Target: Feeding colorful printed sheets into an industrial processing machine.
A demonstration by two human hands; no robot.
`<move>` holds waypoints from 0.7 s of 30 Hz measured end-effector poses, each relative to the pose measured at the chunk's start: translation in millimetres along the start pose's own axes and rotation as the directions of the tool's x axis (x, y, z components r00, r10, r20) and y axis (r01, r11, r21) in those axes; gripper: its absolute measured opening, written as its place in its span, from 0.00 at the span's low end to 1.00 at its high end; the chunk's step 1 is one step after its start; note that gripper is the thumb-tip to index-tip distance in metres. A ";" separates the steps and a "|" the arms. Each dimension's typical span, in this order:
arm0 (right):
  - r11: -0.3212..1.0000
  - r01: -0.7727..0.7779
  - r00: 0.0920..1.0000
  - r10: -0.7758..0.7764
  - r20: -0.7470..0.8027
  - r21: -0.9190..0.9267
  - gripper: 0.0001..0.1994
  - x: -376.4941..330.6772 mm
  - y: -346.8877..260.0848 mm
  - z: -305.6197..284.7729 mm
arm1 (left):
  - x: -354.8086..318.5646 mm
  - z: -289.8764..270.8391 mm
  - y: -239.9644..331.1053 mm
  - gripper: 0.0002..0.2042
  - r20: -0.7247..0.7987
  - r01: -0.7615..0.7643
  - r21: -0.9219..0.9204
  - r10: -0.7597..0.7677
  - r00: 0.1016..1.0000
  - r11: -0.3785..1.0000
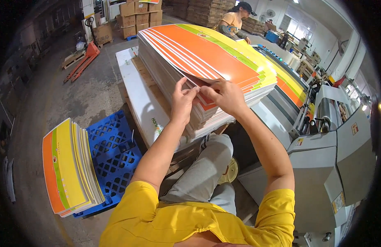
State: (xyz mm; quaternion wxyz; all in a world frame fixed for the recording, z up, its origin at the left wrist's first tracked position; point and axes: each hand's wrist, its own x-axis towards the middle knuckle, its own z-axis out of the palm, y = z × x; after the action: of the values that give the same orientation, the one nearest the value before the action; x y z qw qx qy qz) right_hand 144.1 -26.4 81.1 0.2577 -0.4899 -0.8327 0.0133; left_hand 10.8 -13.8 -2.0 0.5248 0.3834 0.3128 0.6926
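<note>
Head view showed a tall stack of printed cardboard sheets (207, 53), orange on top with white stripes and green and yellow bands, resting on a wooden pallet (151, 88) beside a grey machine (334, 152). The left hand (183, 101) and right hand (225, 95) pinched the near edges of upper sheets, fingers curled closed, lifting them slightly off the stack. A second, smaller pile (71, 168) leaned on a blue pallet (114, 156).

Shirt (190, 224): bright yellow, short-sleeved, the fabric gathered in soft folds across the chest.
Sleeves: end above the elbows, leaving both forearms bare.
Trousers (207, 168): light grey, plain cloth, creased at the knee.
Left hand (183, 101): bare, no glove or ring visible.
Right hand (225, 95): bare, no glove or watch visible.
</note>
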 end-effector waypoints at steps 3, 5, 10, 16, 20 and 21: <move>0.995 -0.050 0.998 0.053 0.044 -0.083 0.15 2.8 -1.6 -1.2 | -1.5 3.7 2.6 0.27 -0.008 0.004 0.006 -0.004 1.000 1.000; 0.997 -0.053 0.999 0.053 0.008 -0.063 0.15 6.2 -1.3 -2.2 | 1.0 6.6 -2.6 0.27 -0.014 -0.008 0.025 0.008 1.000 1.000; 0.940 0.229 0.889 -0.308 -0.337 -0.254 0.09 6.3 16.5 5.7 | 2.9 -1.4 -3.9 0.10 0.066 -0.009 0.096 0.003 0.998 0.995; 0.950 0.310 0.876 -0.304 -0.374 -0.045 0.12 3.8 52.5 34.3 | -2.4 0.4 -7.4 0.08 0.156 -0.064 0.228 0.029 0.987 0.971; 0.403 -0.077 0.892 0.436 -0.117 0.912 0.21 22.1 31.1 13.7 | -3.7 -5.9 -3.8 0.08 0.158 -0.064 0.226 0.028 0.987 0.972; 0.348 -0.043 0.884 0.451 -0.127 0.937 0.20 25.1 33.3 10.6 | -5.9 -2.7 0.9 0.08 0.156 -0.030 0.210 -0.003 0.988 0.977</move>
State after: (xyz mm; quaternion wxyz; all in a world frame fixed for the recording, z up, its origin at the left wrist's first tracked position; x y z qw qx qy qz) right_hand 156.6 14.0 73.2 0.6277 -0.3810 -0.5352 0.4175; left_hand 8.9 -19.9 -3.8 0.4990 0.4920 0.3405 0.6269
